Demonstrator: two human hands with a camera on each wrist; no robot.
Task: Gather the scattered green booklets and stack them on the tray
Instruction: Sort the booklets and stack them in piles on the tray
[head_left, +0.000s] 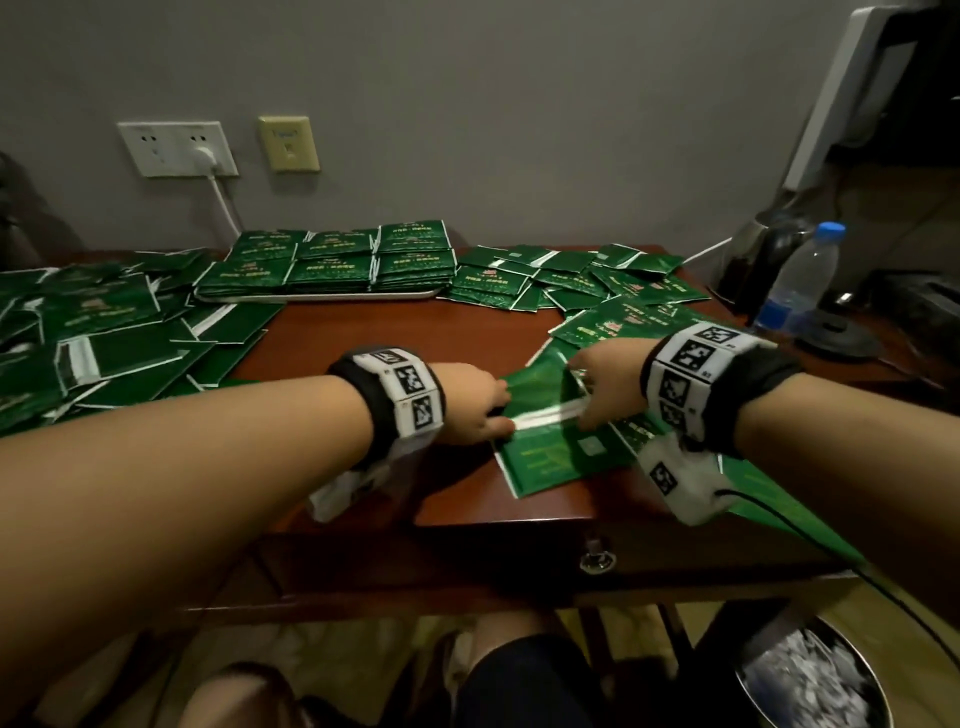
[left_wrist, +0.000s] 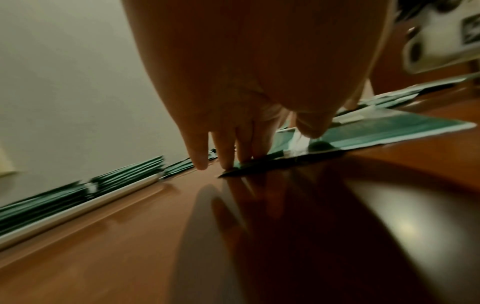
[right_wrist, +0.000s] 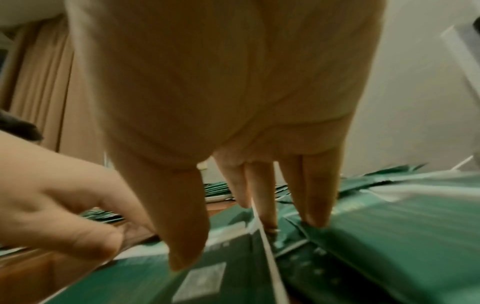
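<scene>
Left pile: loose green booklets (head_left: 93, 332) lie heaped and overlapping far to the left of the hands; some show white strips along an edge
Wall plate: a white socket (head_left: 176, 149) with a plug and cord sits on the wall, up and left of the hands; a beige plate (head_left: 289, 143) is just right of it
Tray: the tray (head_left: 317, 297) rests on the table beyond the left hand, well apart from it; neat green stacks (head_left: 332, 260) stand on it in rows
Table: red-brown wood (head_left: 374, 332), bare between the tray and the hands
Left hand: the left hand (head_left: 470, 402) reaches to the left edge of the held booklet; thumb on top, fingers (left_wrist: 226, 152) pointing down at its far edge and the tabletop; it pinches that edge
Held booklet: a green booklet (head_left: 550, 452) lies between the two hands on the table near the front edge; a pale strip crosses it from one hand to the other
Right hand: the right hand (head_left: 605, 382) presses down on the same booklet's right part; its fingers (right_wrist: 315, 197) are straight, tips touching green covers; the thumb hangs just above the cover; nothing is gripped
Right pile: more booklets (head_left: 571, 280) are scattered beyond and under the right hand; one slants off the table's front edge under the right wrist
Bottle: a clear water bottle (head_left: 800, 280) with a blue cap stands upright, far right of the right hand
</scene>
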